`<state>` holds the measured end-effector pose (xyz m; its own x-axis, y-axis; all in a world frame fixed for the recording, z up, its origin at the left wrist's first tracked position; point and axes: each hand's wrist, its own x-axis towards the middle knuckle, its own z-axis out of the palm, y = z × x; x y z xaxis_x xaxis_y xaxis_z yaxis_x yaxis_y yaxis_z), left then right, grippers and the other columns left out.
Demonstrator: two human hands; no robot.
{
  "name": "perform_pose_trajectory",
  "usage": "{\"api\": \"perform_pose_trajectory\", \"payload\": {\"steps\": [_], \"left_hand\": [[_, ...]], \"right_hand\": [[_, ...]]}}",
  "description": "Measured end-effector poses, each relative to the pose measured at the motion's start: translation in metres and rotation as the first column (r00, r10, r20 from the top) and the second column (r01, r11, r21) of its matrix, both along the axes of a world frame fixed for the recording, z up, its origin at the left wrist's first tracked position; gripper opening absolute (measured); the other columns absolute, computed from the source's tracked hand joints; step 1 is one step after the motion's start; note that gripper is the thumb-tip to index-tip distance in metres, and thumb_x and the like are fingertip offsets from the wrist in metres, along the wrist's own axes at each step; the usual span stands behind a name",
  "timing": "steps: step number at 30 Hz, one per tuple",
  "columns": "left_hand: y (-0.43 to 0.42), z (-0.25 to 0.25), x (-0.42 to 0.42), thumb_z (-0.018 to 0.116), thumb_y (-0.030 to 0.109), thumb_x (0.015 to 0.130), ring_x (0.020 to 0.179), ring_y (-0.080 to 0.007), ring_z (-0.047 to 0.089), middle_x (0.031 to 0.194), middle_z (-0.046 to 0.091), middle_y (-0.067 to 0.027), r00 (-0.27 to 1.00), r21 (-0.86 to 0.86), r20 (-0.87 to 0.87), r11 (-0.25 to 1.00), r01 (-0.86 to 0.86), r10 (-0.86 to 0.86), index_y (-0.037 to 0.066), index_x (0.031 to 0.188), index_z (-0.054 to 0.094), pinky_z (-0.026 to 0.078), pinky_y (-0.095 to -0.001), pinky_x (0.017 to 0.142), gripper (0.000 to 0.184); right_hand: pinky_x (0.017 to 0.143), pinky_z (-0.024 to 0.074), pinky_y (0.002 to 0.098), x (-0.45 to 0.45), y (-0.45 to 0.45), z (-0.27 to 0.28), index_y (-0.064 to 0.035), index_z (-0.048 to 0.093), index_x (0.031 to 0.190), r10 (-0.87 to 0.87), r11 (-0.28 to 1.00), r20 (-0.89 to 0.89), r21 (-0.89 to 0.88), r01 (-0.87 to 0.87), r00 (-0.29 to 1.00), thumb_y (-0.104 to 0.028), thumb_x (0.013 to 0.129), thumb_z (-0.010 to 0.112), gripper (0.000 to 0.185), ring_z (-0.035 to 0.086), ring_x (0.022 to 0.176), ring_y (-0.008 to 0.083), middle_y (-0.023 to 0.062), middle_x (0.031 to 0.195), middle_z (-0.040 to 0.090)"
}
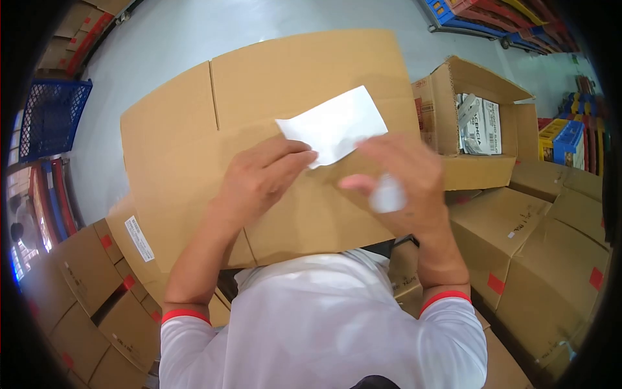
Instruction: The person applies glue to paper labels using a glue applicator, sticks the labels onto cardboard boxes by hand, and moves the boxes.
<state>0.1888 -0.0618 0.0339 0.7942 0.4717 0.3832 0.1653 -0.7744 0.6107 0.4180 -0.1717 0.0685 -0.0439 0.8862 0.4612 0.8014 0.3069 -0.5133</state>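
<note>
A blank white sheet of paper (340, 126) lies tilted on a large flattened cardboard sheet (175, 149) in front of me. My left hand (259, 172) is closed at the paper's lower left edge, thumb and fingertips pinching it. Beside the lower right edge, my right hand (408, 172) is smeared by motion, its thumb apart from the fingers. A small whitish blurred thing (389, 194) shows under the right palm; what it is and whether it is gripped I cannot make out.
An open carton (447, 168) with printed white packets (481, 124) stands at the right. Closed cartons (544, 259) are stacked on both sides, several with red stickers. A blue plastic crate (53, 117) is at the left; colored crates (562, 139) stand at the far right.
</note>
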Motion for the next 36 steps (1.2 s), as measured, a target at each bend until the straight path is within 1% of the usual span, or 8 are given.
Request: {"api": "perform_pose_trajectory", "payload": {"steps": [5, 8, 14, 17, 22, 26, 35, 36], "left_hand": [[0.006, -0.016, -0.030, 0.074, -0.012, 0.079, 0.088, -0.0267, 0.072, 0.108, 0.076, -0.0097, 1.000, -0.118, 0.006, 0.993, -0.008, 0.009, 0.004, 0.101, 0.076, 0.059, -0.0343, 0.070, 0.028], [0.007, -0.014, -0.033, 0.073, -0.013, 0.079, 0.090, -0.0266, 0.072, 0.111, 0.076, -0.0099, 0.999, -0.173, 0.013, 0.984, 0.033, -0.031, 0.005, 0.101, 0.076, 0.059, -0.0353, 0.071, 0.029], [0.012, -0.014, -0.029, 0.071, -0.009, 0.084, 0.095, -0.0279, 0.071, 0.114, 0.074, -0.0072, 0.994, -0.232, -0.062, 0.970, 0.079, -0.095, 0.006, 0.100, 0.073, 0.059, -0.0378, 0.076, 0.022], [0.014, -0.017, -0.035, 0.073, -0.012, 0.080, 0.094, -0.0259, 0.071, 0.118, 0.074, -0.0085, 0.997, -0.263, -0.030, 0.963, 0.056, -0.066, 0.006, 0.103, 0.075, 0.058, -0.0356, 0.072, 0.028], [-0.001, 0.001, -0.027, 0.073, 0.000, 0.085, 0.106, -0.0278, 0.070, 0.124, 0.072, -0.0083, 0.981, 0.187, -0.132, 0.976, -0.113, 0.139, 0.009, 0.106, 0.077, 0.058, -0.0392, 0.081, 0.022], [-0.052, -0.006, 0.013, 0.070, 0.035, 0.095, 0.142, -0.0313, 0.050, 0.149, 0.056, -0.0172, 0.937, 0.270, -0.344, 0.949, 0.166, -0.066, 0.003, 0.135, 0.064, 0.042, -0.0453, 0.117, 0.052], [-0.076, -0.018, 0.024, 0.062, 0.056, 0.096, 0.154, -0.0307, 0.034, 0.163, 0.041, -0.0190, 0.921, 0.204, -0.390, 0.976, 0.077, 0.009, 0.003, 0.153, 0.050, 0.026, -0.0546, 0.125, 0.079], [-0.076, -0.019, 0.023, 0.062, 0.056, 0.096, 0.154, -0.0307, 0.034, 0.163, 0.041, -0.0190, 0.921, 0.202, -0.389, 0.977, 0.072, 0.012, 0.003, 0.153, 0.050, 0.026, -0.0546, 0.125, 0.079]], "right_hand": [[0.062, 0.0493, 0.0357, 0.070, -0.012, 0.001, 0.0021, 0.077, 0.110, -0.149, 0.982, -0.377, -0.169, 0.090, 0.914, -0.059, 0.096, 0.068, 0.063, 0.065, 0.072, 0.0179, 0.0138, 0.084, 0.072], [0.072, 0.0541, 0.0345, 0.073, 0.007, -0.023, 0.0039, 0.073, 0.122, -0.132, 0.971, -0.852, -0.214, -0.108, 0.506, -0.070, 0.101, 0.050, 0.081, 0.070, 0.084, 0.0173, 0.0155, 0.095, 0.075], [0.085, 0.0573, 0.0310, -0.009, 0.062, -0.056, 0.0037, 0.060, 0.139, -0.141, 0.976, -0.955, -0.178, -0.126, 0.259, -0.046, 0.104, 0.065, 0.061, 0.072, 0.091, 0.0191, 0.0154, 0.106, 0.075], [0.086, 0.0577, 0.0317, -0.016, 0.066, -0.064, 0.0031, 0.061, 0.136, -0.184, 0.972, -0.931, -0.219, -0.080, 0.314, -0.029, 0.101, 0.073, 0.048, 0.072, 0.092, 0.0197, 0.0145, 0.109, 0.074], [0.083, 0.0588, 0.0328, -0.026, 0.063, -0.064, 0.0017, 0.063, 0.127, -0.200, 0.978, -0.922, -0.208, 0.011, 0.331, -0.020, 0.103, 0.070, 0.033, 0.072, 0.092, 0.0200, 0.0149, 0.105, 0.074], [0.084, 0.0597, 0.0336, -0.023, 0.064, -0.066, 0.0025, 0.063, 0.124, -0.182, 0.981, -0.933, -0.196, -0.013, 0.310, -0.018, 0.104, 0.068, 0.029, 0.073, 0.092, 0.0211, 0.0154, 0.105, 0.074], [0.085, 0.0609, 0.0340, -0.020, 0.042, -0.018, 0.0059, 0.065, 0.122, -0.160, 0.941, -0.904, -0.261, -0.215, 0.395, -0.013, 0.101, 0.070, 0.028, 0.074, 0.094, 0.0226, 0.0162, 0.108, 0.074], [0.082, 0.0612, 0.0332, -0.029, 0.041, -0.014, 0.0050, 0.068, 0.118, -0.136, 0.932, -0.823, -0.296, -0.212, 0.552, -0.010, 0.098, 0.073, 0.026, 0.074, 0.092, 0.0211, 0.0145, 0.108, 0.075]]}}
